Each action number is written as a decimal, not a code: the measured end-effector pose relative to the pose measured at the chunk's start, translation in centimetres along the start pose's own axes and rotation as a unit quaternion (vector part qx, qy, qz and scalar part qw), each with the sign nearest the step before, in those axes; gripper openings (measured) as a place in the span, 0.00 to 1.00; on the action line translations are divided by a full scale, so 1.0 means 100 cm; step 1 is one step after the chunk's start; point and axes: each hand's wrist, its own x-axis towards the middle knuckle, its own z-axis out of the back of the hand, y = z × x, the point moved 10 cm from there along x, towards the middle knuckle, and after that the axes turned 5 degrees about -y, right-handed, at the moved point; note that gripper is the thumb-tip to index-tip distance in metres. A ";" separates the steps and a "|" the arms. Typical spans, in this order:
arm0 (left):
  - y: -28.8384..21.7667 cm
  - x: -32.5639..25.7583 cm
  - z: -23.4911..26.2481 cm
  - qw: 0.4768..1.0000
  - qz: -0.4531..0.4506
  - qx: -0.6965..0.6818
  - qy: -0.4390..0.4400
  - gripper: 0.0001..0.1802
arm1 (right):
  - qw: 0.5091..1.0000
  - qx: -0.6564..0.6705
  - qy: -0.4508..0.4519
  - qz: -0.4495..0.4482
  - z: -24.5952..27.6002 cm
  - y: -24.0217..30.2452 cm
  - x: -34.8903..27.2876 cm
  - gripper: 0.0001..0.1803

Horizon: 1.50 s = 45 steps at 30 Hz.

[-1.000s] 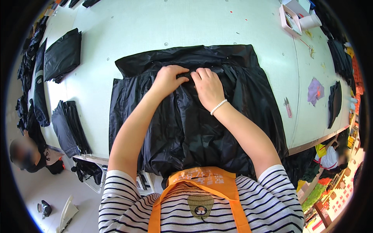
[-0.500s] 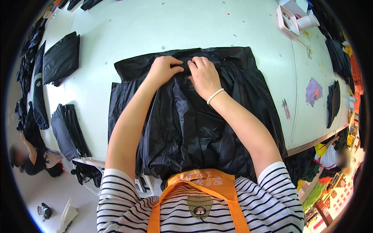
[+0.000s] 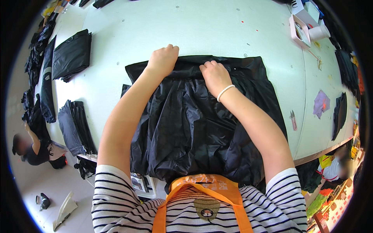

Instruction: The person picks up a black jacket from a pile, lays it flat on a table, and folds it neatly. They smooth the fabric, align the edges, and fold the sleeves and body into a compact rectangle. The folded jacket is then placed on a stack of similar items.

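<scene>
A black, glossy fabric garment (image 3: 186, 128) is spread in front of me, with gathered folds running down from a flatter band along its far edge. My left hand (image 3: 163, 61) is closed over that far edge, its knuckles reaching past the cloth. What its fingers hold is hidden beneath the hand. To its right, my right hand (image 3: 216, 77), with a white beaded bracelet (image 3: 225, 92) on the wrist, has its fingers curled onto the band, gripping the garment. The near part of the cloth hangs over the table edge against my orange apron (image 3: 210, 185).
Folded black pieces (image 3: 72, 54) and a black stack (image 3: 77, 127) lie on the pale table (image 3: 202, 31) at left. To the right are small snips (image 3: 293, 120), a purple scrap (image 3: 321, 104) and a pink tray (image 3: 300, 32). Another person (image 3: 39, 149) is at far left.
My left hand has moved away from me to the garment's far edge, fingers now curled in. The gap between my hands has widened. My view has shifted slightly.
</scene>
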 end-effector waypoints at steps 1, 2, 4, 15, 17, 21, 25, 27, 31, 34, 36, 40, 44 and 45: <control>0.003 0.002 0.011 1.000 0.017 -0.023 -0.010 0.04 | 1.000 0.006 0.020 -0.003 -0.003 -0.006 0.004 0.08; 0.000 0.001 0.026 0.998 0.006 -0.058 -0.031 0.03 | 0.997 0.019 0.071 -0.029 -0.010 -0.015 0.010 0.07; -0.010 -0.019 0.042 0.992 -0.028 -0.069 -0.102 0.02 | 0.981 0.084 0.154 -0.077 -0.020 -0.035 0.022 0.07; -0.083 -0.024 0.019 0.981 -0.084 -0.103 -0.143 0.20 | 0.985 0.072 0.051 -0.146 -0.009 -0.065 0.023 0.12; -0.104 -0.024 0.018 0.969 -0.086 -0.144 -0.183 0.25 | 0.988 0.019 0.060 -0.144 -0.011 -0.062 0.023 0.08; -0.101 -0.026 0.003 0.965 -0.001 -0.196 -0.173 0.29 | 0.976 -0.105 0.153 -0.119 -0.008 -0.057 0.022 0.18; -0.111 -0.022 0.006 0.976 -0.001 -0.157 -0.151 0.34 | 0.962 -0.112 0.215 -0.125 0.006 -0.061 0.017 0.23; -0.116 -0.015 -0.006 0.985 0.027 -0.164 -0.052 0.34 | 0.951 -0.141 0.237 -0.137 0.018 -0.053 0.010 0.24; -0.131 -0.003 -0.008 0.994 0.030 0.024 -0.107 0.30 | 0.941 -0.198 0.249 -0.112 0.028 -0.043 0.004 0.25; -0.136 0.015 -0.020 0.995 0.064 0.064 -0.042 0.29 | 0.946 -0.227 0.217 -0.080 0.027 -0.039 -0.004 0.25; -0.138 0.022 -0.011 0.991 0.074 0.079 -0.085 0.26 | 0.961 -0.204 0.178 -0.060 0.025 -0.051 -0.005 0.23; -0.149 0.026 -0.021 0.992 -0.019 -0.048 -0.117 0.25 | 0.997 0.037 -0.029 -0.060 0.056 -0.093 -0.014 0.22; -0.161 0.014 0.004 0.982 -0.055 -0.103 -0.150 0.29 | 0.988 0.006 -0.046 -0.148 0.041 -0.151 -0.055 0.17; -0.163 0.012 0.003 0.981 -0.061 -0.100 -0.156 0.28 | 0.986 0.042 -0.050 -0.154 0.036 -0.153 -0.057 0.16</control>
